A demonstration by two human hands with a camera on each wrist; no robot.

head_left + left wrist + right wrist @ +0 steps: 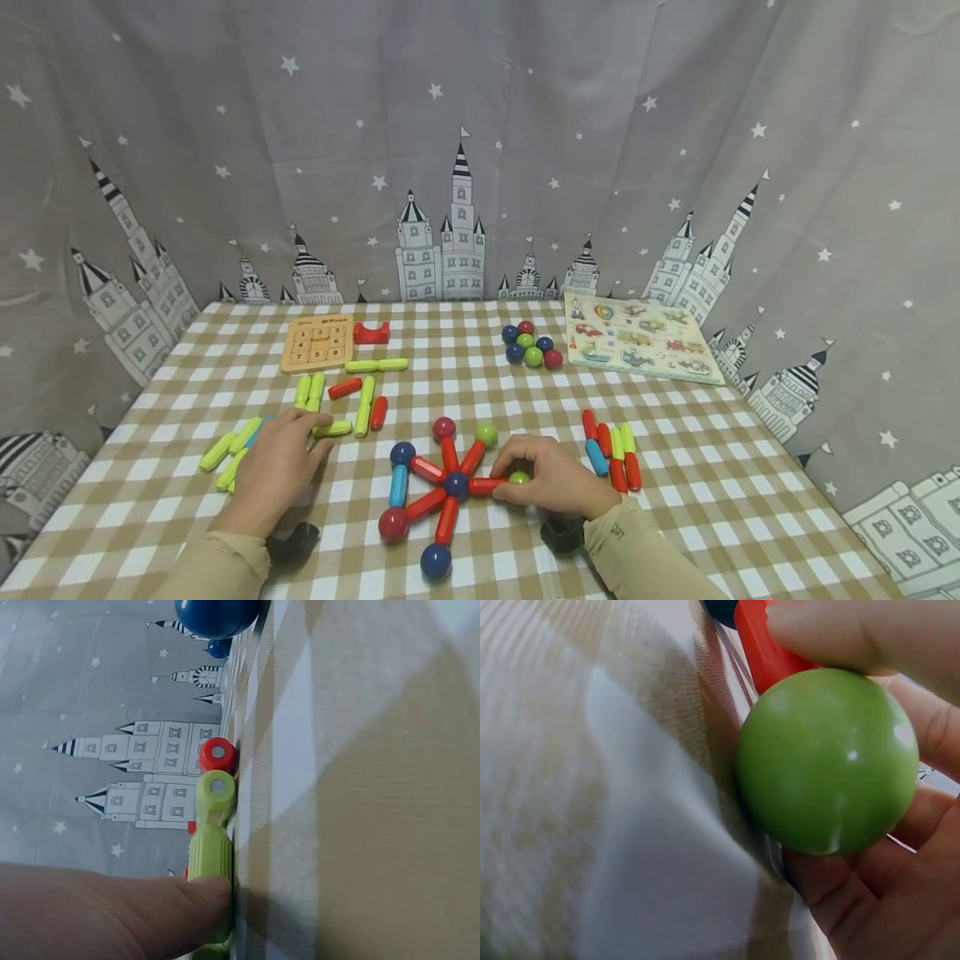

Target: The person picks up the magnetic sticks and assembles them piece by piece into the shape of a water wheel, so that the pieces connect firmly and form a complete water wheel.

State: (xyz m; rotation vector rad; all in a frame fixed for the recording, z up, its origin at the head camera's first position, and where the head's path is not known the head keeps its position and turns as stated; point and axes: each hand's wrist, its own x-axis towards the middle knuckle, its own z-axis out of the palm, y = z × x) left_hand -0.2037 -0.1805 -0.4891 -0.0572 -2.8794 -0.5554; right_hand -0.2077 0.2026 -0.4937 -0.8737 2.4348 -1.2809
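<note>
At the middle of the table lies a star of red rods around a blue ball [457,484], with balls at their outer ends. My right hand [551,475] pinches the right-hand red rod [486,486]. Its thumb lies on the rod [765,649] in the right wrist view, and a green ball [827,761] sits at the rod's end within the curved fingers. My left hand [281,458] holds a yellow-green rod [333,428] between thumb and fingers. In the left wrist view the thumb presses this rod [211,855], whose end shows a silvery disc.
Loose yellow-green rods [217,451] lie around my left hand. Red, blue and yellow-green rods [617,458] lie at the right. Farther back are a number puzzle [318,342], a red curved block [372,333], several balls [533,357] and a picture board [641,337].
</note>
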